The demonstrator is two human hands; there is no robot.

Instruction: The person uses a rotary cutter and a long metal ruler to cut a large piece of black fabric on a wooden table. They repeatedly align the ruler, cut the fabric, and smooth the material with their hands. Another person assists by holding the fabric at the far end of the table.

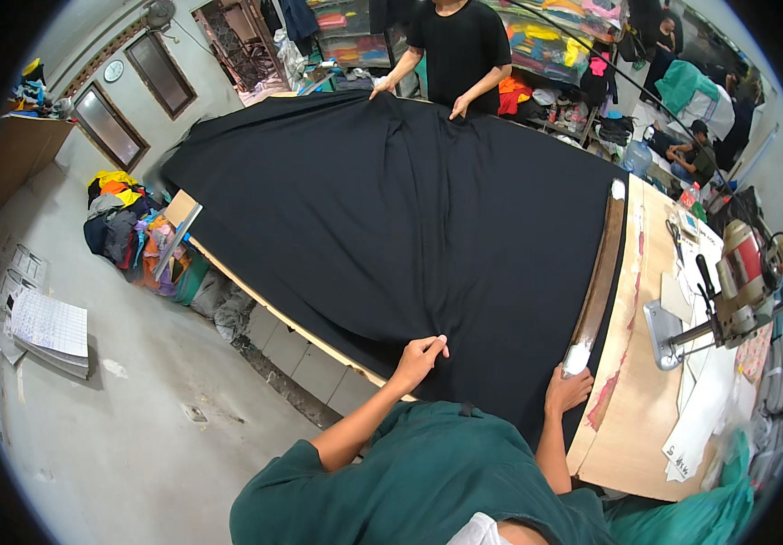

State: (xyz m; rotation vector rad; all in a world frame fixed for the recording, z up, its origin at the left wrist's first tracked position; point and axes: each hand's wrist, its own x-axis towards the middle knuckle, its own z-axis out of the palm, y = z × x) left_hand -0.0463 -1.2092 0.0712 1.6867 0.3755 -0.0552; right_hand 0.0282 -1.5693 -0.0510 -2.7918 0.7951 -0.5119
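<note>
A large black fabric (346,218) covers most of the long table, with loose folds running down its middle. My left hand (422,361) pinches a fold of it close to the near edge. A brown wooden bar (598,277) with white-wrapped ends lies on the fabric near its right side. My right hand (569,391) is closed round the bar's near end, thumb on one side and fingers on the other. Across the table a person in black (458,54) has both hands on the fabric's far edge.
Bare tabletop (632,363) shows at the right, bearing paper patterns (696,400) and a cutting machine on a metal stand (664,334). A heap of coloured cloth (123,222) lies left of the table. Papers (49,327) lie farther left. Shelves of folded cloth (546,45) stand behind.
</note>
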